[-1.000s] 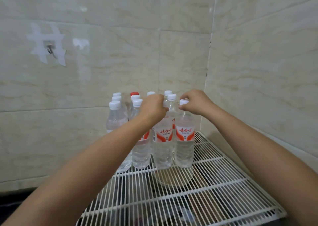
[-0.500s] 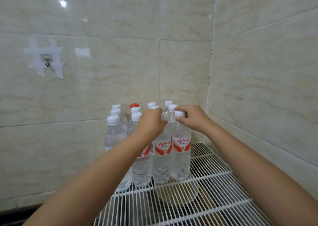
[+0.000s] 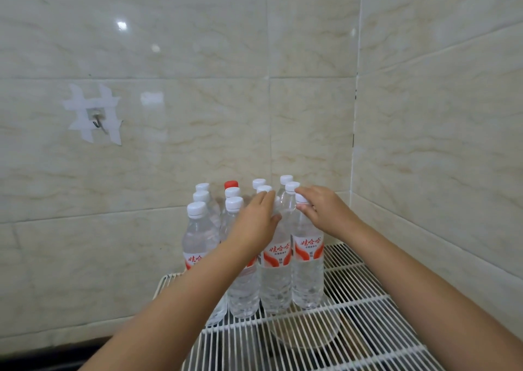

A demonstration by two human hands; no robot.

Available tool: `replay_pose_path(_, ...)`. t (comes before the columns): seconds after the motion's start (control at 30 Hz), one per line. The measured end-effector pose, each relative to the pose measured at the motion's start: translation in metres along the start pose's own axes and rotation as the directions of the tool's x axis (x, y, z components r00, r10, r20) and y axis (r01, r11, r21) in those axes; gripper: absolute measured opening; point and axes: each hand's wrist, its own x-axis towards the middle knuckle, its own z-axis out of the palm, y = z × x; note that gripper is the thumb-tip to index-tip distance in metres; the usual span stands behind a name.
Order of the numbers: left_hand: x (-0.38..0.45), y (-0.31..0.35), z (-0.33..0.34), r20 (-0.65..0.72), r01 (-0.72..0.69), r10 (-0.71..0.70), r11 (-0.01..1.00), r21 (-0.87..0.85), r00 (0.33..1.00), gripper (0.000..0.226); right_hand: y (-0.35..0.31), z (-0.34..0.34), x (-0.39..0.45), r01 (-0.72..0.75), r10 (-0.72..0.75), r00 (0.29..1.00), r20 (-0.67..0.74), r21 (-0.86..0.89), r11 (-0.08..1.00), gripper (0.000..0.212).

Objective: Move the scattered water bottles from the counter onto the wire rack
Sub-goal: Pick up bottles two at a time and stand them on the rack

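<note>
Several clear water bottles with red-and-white labels stand upright in rows at the back left of the white wire rack, in the wall corner. Most have white caps; one at the back has a red cap. My left hand rests against the neck of a front-row bottle, fingers loosening around it. My right hand pinches the cap and neck of the front right bottle, which stands on the rack. My left forearm hides parts of the front left bottles.
Tiled walls close in behind and to the right of the rack. A metal hook taped to the wall sits at the left. A round pale object shows under the rack wires. The rack's front and right wires are bare.
The view has tilted up, so the bottles sit lower in frame. Both hands stayed at the tops of the two front right bottles; my left hand's fingers have opened a little.
</note>
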Motion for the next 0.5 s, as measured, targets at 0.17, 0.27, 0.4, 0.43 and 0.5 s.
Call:
replay_pose_path(0.17,-0.019,-0.01,-0.005,-0.056,-0.073,0.086,0.977,0.198,0.995,0.046,0.0,0.011,-0.005,-0.075,0.072,0.995,-0.062,-0.042,0.996,0.045)
replay_pose_path(0.27,-0.037,-0.021,-0.018,-0.095,-0.099,0.138,0.939,0.329,0.986,0.042,-0.008,0.008,-0.009,-0.107,0.093,0.991,-0.099,-0.142,0.984,0.045)
replay_pose_path(0.4,-0.073,-0.052,-0.032,-0.114,0.061,-0.011,0.897,0.437,0.993,0.043,-0.046,0.002,-0.005,0.018,-0.03,0.964,-0.265,-0.048,0.999,0.043)
replay_pose_path(0.43,-0.086,-0.062,-0.036,-0.121,0.104,-0.057,0.901,0.422,0.991,0.042,-0.062,0.003,-0.003,0.091,-0.084,0.955,-0.285,0.012,0.996,0.042)
replay_pose_path(0.5,-0.118,-0.082,-0.044,-0.122,0.221,-0.189,0.9,0.374,0.974,0.046,-0.103,0.008,-0.002,0.22,-0.19,0.955,-0.228,0.115,0.969,0.036)
